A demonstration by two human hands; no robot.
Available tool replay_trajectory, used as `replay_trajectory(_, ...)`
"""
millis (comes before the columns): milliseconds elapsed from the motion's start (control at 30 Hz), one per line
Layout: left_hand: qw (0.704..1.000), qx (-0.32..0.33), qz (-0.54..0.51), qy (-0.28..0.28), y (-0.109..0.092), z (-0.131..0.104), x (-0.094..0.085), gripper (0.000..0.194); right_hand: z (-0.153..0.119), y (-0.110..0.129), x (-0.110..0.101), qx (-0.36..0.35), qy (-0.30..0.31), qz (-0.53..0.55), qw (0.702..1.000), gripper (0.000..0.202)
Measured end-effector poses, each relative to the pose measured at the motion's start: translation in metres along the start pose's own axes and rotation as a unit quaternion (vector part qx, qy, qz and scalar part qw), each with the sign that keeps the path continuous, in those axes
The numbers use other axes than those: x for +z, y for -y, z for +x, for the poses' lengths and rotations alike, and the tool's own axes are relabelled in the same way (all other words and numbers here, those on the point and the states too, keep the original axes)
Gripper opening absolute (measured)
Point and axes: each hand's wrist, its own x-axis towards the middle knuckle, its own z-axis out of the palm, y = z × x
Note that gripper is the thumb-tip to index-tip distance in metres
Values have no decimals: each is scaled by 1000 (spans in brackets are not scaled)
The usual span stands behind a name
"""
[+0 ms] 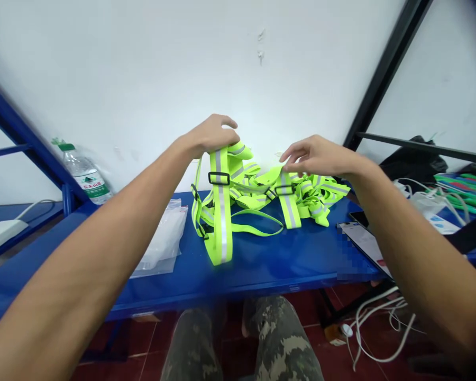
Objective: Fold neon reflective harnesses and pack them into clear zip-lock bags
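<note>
Between my hands hangs a neon-yellow reflective vest (222, 222) made of straps with grey stripes and black buckles. My left hand (218, 132) is closed on its left strap, lifting it so that it drops in a long loop to the blue table. My right hand (311, 156) pinches the strap on the other side, near a second buckle. A thin elastic loop joins the two sides low down. Behind and to the right lies a tangled pile of similar straps (329, 190), partly hidden by my right hand.
Clear plastic bags (164, 238) lie on the blue table (269, 264) at left, near a water bottle (88, 177). A phone (367, 246) rests at the right edge. Further right are white cables (456, 203) and a black bag (410, 159). A white wall stands behind.
</note>
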Motion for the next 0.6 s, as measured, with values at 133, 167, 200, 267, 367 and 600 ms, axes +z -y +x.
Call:
replay_trajectory(133,997,-50,-49,45,-22,-1,7,35,7,-3,21,-52,45,141,988,53)
replay_trajectory(167,996,-46,-62,44,-27,0,10,36,10,-2,30,-65,30,161,984,60)
replay_trajectory(200,995,-40,-75,43,-31,0,12,37,15,0,40,-77,28,173,981,65)
replay_trajectory(267,994,-25,-92,50,-36,-1,14,38,24,4,58,-86,60,188,977,64)
replay_trajectory(367,993,-11,-86,76,-36,-5,7,38,41,3,69,-61,48,166,983,33)
replay_trajectory(600,992,7,23,123,-1,-17,-8,63,59,-21,44,20,-314,-47,948,8)
